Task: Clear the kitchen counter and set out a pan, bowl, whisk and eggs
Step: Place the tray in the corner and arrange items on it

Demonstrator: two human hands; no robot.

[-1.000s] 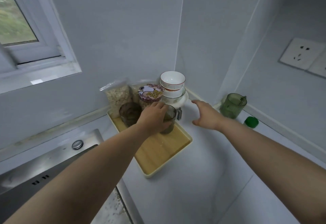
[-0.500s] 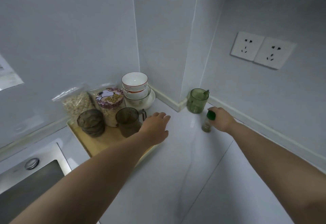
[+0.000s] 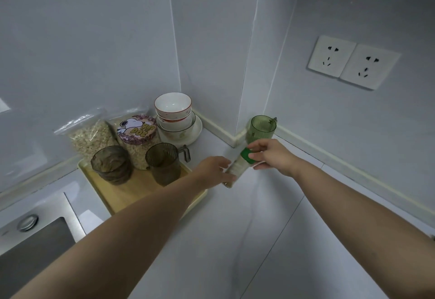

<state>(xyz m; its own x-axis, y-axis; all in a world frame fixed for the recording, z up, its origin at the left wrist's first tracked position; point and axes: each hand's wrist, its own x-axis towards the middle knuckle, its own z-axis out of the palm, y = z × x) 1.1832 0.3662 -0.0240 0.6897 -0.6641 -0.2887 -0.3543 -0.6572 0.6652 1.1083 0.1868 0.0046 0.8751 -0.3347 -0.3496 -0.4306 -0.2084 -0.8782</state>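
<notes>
Hands are both holding one small bottle [image 3: 237,169] above the white counter [image 3: 259,240], near the corner of the wall. The bottle is lying tilted, with its green cap [image 3: 246,155] pointing up and to the right. My right hand [image 3: 274,157] is pinching the cap end, with fingertips above and thumb below it. My left hand [image 3: 213,169] is curling around the lower end, fingers over the top and thumb underneath; I cannot tell how firmly it is gripping.

A green cup [image 3: 262,127] is standing upright just behind the right hand, against the wall corner. To the left, bowls [image 3: 173,108] are sitting stacked on a white plate [image 3: 198,129] in the other corner. In front of them a wooden tray [image 3: 117,195] is carrying a brown ribbed tumbler [image 3: 110,165] and a smoky mug [image 3: 162,164], side by side. Behind those, a bag of oats [image 3: 90,135] and a jar with a cartoon-dog lid [image 3: 137,128] are leaning by the wall. My left forearm is crossing over the tray's near corner. A steel sink [image 3: 35,249] is showing at the lower left, and two wall sockets [image 3: 353,62] are sitting on the right wall.
</notes>
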